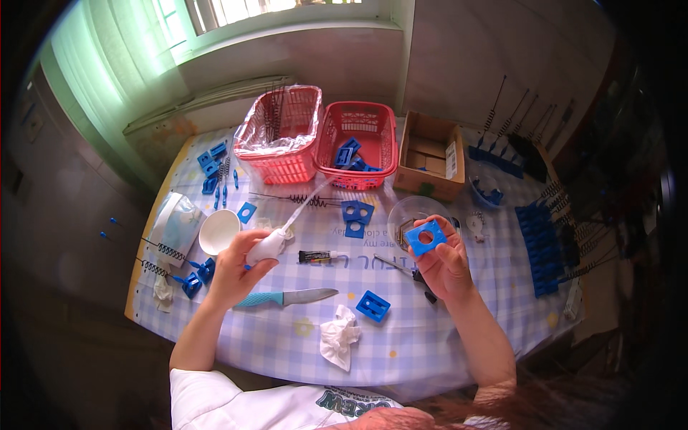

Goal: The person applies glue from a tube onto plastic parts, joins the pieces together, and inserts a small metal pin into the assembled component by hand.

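Observation:
My left hand [233,276] is closed around a white squeeze bottle [266,247], whose long thin pale nozzle points up and to the right. Between thumb and fingers, my right hand [448,269] holds up a blue square plate [413,242] with a round hole in it. The nozzle tip and the plate are apart. On the cloth between my arms lie a blue slotted block [373,306], a crumpled tissue [339,337] and a knife [308,295] with a light-blue handle. Beyond them are a small black tube [315,256] and blue plates with holes [356,213].
Two red baskets [287,170] [356,107] and a cardboard box [433,177] line the back of the checked table. A white bowl [219,231] is near my left hand, a clear round tub [401,209] behind my right. Blue parts with black springs [536,251] crowd the right edge.

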`<move>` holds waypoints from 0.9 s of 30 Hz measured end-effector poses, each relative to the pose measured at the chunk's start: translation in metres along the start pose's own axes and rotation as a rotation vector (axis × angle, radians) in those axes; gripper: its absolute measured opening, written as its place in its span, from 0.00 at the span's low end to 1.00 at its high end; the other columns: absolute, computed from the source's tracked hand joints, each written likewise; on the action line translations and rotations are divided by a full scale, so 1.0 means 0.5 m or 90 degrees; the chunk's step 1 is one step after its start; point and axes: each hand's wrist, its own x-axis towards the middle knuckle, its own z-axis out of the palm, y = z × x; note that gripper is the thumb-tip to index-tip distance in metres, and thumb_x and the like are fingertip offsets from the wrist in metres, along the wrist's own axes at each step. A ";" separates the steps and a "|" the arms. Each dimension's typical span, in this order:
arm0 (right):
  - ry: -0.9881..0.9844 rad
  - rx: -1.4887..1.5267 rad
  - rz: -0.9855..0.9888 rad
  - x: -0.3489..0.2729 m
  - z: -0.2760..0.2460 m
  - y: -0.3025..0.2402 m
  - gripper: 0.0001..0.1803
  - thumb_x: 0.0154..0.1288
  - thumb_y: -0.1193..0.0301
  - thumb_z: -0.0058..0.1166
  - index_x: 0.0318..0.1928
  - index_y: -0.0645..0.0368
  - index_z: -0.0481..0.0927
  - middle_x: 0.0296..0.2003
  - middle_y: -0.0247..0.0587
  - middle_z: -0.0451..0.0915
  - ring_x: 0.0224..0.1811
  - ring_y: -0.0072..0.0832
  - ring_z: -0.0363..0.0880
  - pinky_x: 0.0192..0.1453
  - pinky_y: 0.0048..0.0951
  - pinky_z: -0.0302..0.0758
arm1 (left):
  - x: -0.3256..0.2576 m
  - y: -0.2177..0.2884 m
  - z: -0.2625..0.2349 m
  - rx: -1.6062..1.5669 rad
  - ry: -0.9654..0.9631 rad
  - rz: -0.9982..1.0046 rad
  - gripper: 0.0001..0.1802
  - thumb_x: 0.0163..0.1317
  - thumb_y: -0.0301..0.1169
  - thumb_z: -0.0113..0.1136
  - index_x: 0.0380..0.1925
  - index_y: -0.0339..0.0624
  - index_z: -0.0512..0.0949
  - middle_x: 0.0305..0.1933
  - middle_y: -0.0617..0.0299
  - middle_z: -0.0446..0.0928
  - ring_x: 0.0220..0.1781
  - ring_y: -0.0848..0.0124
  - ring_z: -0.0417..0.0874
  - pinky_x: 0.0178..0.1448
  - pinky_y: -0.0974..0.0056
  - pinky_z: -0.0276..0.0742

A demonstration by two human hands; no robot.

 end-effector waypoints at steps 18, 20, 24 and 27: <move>0.006 -0.136 0.057 -0.016 0.018 0.046 0.25 0.45 0.87 0.47 0.46 0.59 0.65 0.48 0.44 0.69 0.46 0.26 0.71 0.54 0.28 0.67 | -0.003 -0.008 -0.041 -0.432 0.201 0.039 0.18 0.42 0.25 0.67 0.34 0.36 0.73 0.34 0.62 0.71 0.30 0.77 0.73 0.33 0.78 0.70; 0.005 -0.140 0.057 -0.019 0.020 0.046 0.24 0.45 0.87 0.47 0.46 0.59 0.65 0.48 0.44 0.69 0.46 0.26 0.71 0.54 0.28 0.67 | -0.002 -0.004 -0.043 -0.525 0.201 0.029 0.17 0.44 0.26 0.66 0.34 0.36 0.72 0.33 0.61 0.70 0.26 0.78 0.72 0.28 0.80 0.69; -0.010 -0.159 0.071 -0.019 0.015 0.055 0.24 0.45 0.83 0.54 0.46 0.58 0.65 0.47 0.44 0.70 0.45 0.26 0.72 0.53 0.28 0.69 | -0.006 -0.007 -0.044 -0.564 0.208 0.037 0.17 0.46 0.27 0.65 0.36 0.36 0.70 0.35 0.58 0.71 0.26 0.76 0.75 0.25 0.81 0.71; -0.019 -0.171 0.078 -0.020 0.014 0.059 0.25 0.45 0.78 0.60 0.46 0.58 0.66 0.46 0.43 0.71 0.45 0.27 0.73 0.53 0.29 0.70 | -0.004 0.004 -0.038 -0.572 0.200 0.040 0.17 0.47 0.27 0.64 0.37 0.36 0.69 0.37 0.52 0.72 0.29 0.71 0.79 0.28 0.77 0.76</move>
